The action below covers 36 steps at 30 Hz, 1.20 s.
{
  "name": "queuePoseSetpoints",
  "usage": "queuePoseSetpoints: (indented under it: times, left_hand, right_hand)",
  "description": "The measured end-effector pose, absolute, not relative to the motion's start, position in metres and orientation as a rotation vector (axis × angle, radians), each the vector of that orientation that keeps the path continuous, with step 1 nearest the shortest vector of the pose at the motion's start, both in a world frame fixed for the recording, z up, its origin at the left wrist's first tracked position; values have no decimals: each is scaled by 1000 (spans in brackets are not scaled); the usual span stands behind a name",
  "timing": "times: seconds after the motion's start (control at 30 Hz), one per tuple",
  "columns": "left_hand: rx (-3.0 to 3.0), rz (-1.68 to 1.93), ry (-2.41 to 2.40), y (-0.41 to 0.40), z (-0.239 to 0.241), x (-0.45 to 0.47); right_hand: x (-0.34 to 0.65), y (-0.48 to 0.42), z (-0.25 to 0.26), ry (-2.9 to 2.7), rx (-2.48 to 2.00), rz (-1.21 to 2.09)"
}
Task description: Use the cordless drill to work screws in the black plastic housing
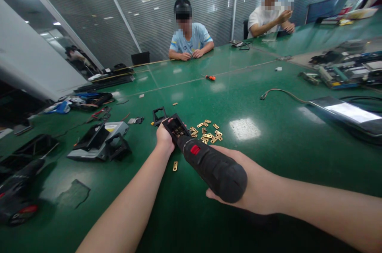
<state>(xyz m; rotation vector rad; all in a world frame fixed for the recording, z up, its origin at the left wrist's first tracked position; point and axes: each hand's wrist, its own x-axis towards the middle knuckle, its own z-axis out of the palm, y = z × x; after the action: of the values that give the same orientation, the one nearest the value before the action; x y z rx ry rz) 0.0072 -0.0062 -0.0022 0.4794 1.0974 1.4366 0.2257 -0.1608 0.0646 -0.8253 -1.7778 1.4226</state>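
My right hand (pixel 238 165) is wrapped round a black cordless drill (pixel 210 165) with a red switch on top. The drill points away from me and its front end meets a small black box-shaped housing (pixel 173 121). Gripping that housing from the left is my left hand (pixel 164 135). Brass-coloured pieces show inside the housing, but the drill's tip is hidden. Several flat brass plates (pixel 215 126) with holes lie just right of the housing. A single brass plate (pixel 175 166) rests nearer to me. Behind my left hand stands a black square frame (pixel 159 115).
At left are a grey-black device (pixel 101 139), a black frame (pixel 117 146) and a second power drill (pixel 19 193). An orange screwdriver (pixel 210 78) lies farther off. A flat panel (pixel 346 109) with a cable is at right. Two people sit across the green table (pixel 185 221).
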Motion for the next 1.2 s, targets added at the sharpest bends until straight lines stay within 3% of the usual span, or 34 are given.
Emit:
queuePoseSetpoints:
  times: [0.5, 1.2]
  left_hand:
    - [467, 1431, 1098, -5, -2, 6]
    - [438, 1419, 1065, -4, -3, 5]
  right_hand:
    - [221, -163, 61, -1629, -787, 1619]
    - [222, -161, 58, -1727, -862, 1487]
